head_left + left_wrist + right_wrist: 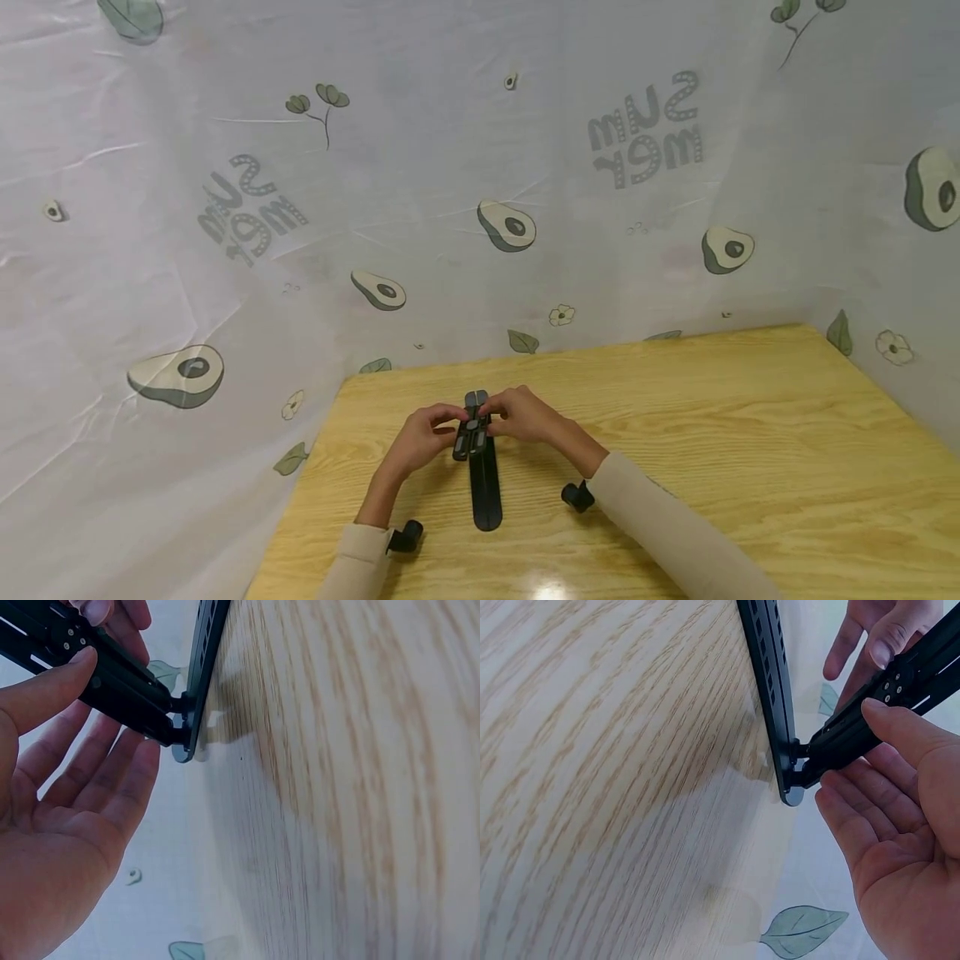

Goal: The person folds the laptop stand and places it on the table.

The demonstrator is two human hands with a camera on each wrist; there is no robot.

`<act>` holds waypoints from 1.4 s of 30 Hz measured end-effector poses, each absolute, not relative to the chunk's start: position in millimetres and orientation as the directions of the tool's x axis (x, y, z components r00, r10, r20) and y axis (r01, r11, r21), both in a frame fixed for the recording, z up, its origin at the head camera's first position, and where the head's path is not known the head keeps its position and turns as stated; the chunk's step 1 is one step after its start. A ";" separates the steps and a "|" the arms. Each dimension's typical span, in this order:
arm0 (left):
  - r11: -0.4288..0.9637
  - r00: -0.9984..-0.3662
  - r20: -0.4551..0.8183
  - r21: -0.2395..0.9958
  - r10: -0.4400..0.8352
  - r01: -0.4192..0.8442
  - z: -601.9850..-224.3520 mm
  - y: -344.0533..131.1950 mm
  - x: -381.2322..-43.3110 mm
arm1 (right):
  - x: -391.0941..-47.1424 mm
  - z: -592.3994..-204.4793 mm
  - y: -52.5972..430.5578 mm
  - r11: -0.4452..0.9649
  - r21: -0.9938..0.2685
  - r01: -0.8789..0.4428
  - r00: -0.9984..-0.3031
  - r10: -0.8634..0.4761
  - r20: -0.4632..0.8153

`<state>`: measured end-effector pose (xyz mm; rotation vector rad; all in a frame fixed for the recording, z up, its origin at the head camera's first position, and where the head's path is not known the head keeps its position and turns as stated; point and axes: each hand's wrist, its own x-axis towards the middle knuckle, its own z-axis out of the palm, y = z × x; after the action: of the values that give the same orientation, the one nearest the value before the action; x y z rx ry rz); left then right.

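A black folding stand (486, 496) stands on the wooden table, its long flat base strip lying lengthwise. Hinged at the far end of this slotted strip, a thicker upper section (127, 694) tilts up from it, as the left wrist view shows. My left hand (423, 437) pinches the upper section from the left, thumb on one face and fingers behind. From the right, my right hand (525, 414) grips the same section between thumb and fingers. Small round rivets show at a joint (891, 686) near both thumbs. Fingers partly cover the section in the head view.
The light wooden table (675, 433) stretches away to the right. Behind it and on the left hangs a pale sheet (420, 167) printed with avocados, leaves and flowers. Black wrist mounts (406, 537) sit by the sleeves, close above the table.
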<state>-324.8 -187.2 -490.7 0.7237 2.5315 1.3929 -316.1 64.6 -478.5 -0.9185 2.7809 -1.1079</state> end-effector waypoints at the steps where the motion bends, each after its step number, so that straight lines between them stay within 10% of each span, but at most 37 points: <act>1: 0.454 -0.873 0.090 0.826 0.479 0.334 -490.2 -189.6 -324.1 | -316.7 -478.7 62.7 0.570 -0.631 -0.526 -0.821 -0.533 0.203; 42: 0.468 -0.837 0.116 0.785 0.534 0.407 -496.2 -185.2 -321.1 | -312.8 -485.5 59.9 0.633 -0.593 -0.497 -0.843 -0.515 0.157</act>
<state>-321.1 -185.2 -496.2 0.8280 2.5637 1.3098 -312.8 59.9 -485.5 -0.8724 2.8147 -1.0093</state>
